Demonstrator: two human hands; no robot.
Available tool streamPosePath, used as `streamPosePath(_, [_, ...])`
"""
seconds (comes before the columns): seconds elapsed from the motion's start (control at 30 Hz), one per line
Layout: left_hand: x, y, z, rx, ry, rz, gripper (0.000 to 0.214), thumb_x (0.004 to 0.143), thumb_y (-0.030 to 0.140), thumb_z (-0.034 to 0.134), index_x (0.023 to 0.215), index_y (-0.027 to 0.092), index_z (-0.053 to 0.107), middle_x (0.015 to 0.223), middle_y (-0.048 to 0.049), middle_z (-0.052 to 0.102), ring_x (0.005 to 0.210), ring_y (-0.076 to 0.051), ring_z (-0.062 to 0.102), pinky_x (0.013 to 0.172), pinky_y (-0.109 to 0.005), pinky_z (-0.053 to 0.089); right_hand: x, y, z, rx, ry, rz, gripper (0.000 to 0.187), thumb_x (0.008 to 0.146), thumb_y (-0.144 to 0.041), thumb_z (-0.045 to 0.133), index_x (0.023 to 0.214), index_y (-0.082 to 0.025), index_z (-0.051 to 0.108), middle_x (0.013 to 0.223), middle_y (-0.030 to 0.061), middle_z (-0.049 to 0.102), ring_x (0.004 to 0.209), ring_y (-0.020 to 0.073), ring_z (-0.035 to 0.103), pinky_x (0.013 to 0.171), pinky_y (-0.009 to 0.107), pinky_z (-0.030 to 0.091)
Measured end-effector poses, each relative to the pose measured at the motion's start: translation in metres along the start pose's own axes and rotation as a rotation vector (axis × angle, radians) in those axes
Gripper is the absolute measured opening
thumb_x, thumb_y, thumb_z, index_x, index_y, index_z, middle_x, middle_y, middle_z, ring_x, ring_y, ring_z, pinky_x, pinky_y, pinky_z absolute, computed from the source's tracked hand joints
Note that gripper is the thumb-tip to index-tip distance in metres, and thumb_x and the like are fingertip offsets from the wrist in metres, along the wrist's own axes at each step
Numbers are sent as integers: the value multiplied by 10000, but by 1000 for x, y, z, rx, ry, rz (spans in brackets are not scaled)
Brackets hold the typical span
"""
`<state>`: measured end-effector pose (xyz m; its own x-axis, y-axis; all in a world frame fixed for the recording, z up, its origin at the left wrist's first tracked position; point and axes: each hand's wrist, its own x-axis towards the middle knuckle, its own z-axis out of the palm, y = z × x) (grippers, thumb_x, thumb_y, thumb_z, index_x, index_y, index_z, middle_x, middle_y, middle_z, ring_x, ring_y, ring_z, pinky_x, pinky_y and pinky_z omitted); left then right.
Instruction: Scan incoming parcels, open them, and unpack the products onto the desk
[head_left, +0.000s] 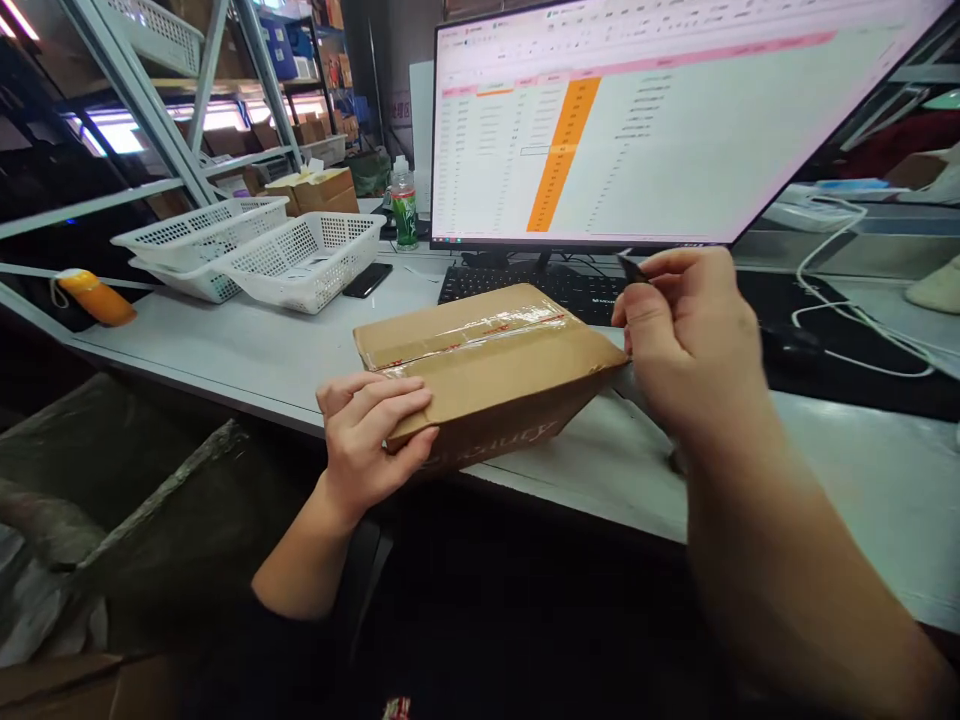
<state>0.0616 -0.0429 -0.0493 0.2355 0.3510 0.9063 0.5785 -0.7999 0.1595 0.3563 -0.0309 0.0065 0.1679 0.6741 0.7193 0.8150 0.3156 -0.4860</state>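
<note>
The taped box [499, 365] sits at the front edge of the counter [832, 470]. The left hand [369, 438], half curled, clasps its near-left corner; firm pressure there should steady it. The right hand [694, 330] pinches a small dark pointed object [634, 269], best kept clear of the left hand.

Your left hand [371, 430] is bare, with slim, rounded fingers and short nails; its wrist and forearm are bare too, up to the edge of a black sleeve [289, 645] near the elbow. Your right hand [690, 340] is bare as well, its forearm [795, 540] uncovered, broad and slightly blurred toward the lower right. Your clothing [517, 620] reads as black, its folds and seams too dark to resolve. A small red-and-white patch [396, 709] shows at the lower edge; whether it is printed on your garment is unclear.
</note>
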Motion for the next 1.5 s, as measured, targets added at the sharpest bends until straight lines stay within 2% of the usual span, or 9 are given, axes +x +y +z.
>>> streamPosePath(0.1, [-1,1,3,-52,5,-23,163,924,343,704,1056,246,704,1077,-26,768,1033,-239,652,953,-443,431,1,-48,-4,-275,-102,-329,179,1008,-275,527,1110,-238,669,910,44,724,754,198,633,638,320,397])
streamPosePath(0.2, [0,4,3,-85,19,-29,151,921,321,705,1047,237,705,1067,-26,765,1025,-228,655,961,-428,447,1,-82,11,-357,-234,-690,234,1020,-192,470,1051,-217,701,1011,48,740,863,209,637,647,318,393])
streamPosePath(0.3, [1,4,3,-101,37,-15,143,923,308,698,1046,235,701,1064,-24,762,1015,-218,656,961,-414,462,0,-98,28,-399,-345,-863,239,1017,-186,484,982,-203,721,1008,66,732,877,216,589,670,332,386])
streamPosePath(0.63, [-3,3,6,-84,46,-58,160,927,350,696,1046,247,721,1089,-17,764,1036,-226,642,978,-422,454,0,-117,37,-512,-385,-897,286,990,-118,472,789,-172,668,853,89,682,800,213,512,625,350,278])
streamPosePath(0.9, [-4,4,5,-61,3,-132,182,935,413,664,1028,276,740,1090,-6,768,1051,-234,646,987,-437,440,-5,-119,34,-401,-415,-714,384,1004,-146,368,805,-200,691,788,104,649,815,237,567,611,347,357])
streamPosePath(1.23, [-4,2,4,-86,39,-87,154,918,368,698,1042,276,710,1077,-6,769,1023,-227,668,971,-440,447,13,-54,-3,-509,-356,-377,296,895,-60,511,641,-205,551,729,98,592,846,255,530,633,350,320])
streamPosePath(1.37, [-6,3,4,-102,53,-66,164,912,327,703,1062,261,704,1086,-25,764,1014,-234,662,971,-443,438,21,11,-26,-672,-230,-292,242,960,-189,551,759,-204,686,863,124,680,920,266,539,632,350,279])
streamPosePath(1.43, [-6,3,-2,-112,27,-69,200,941,385,656,1082,256,713,1116,-47,758,1033,-257,653,978,-465,430,18,57,-39,-693,-178,-90,168,945,-311,633,882,-224,762,988,128,722,908,258,552,642,352,294])
streamPosePath(1.5, [-3,0,-12,-153,-37,-71,279,986,451,562,1115,260,719,1136,-62,752,1055,-281,644,974,-486,432,9,105,-51,-641,-237,195,145,873,-350,705,901,-241,796,989,116,740,786,226,563,641,347,327])
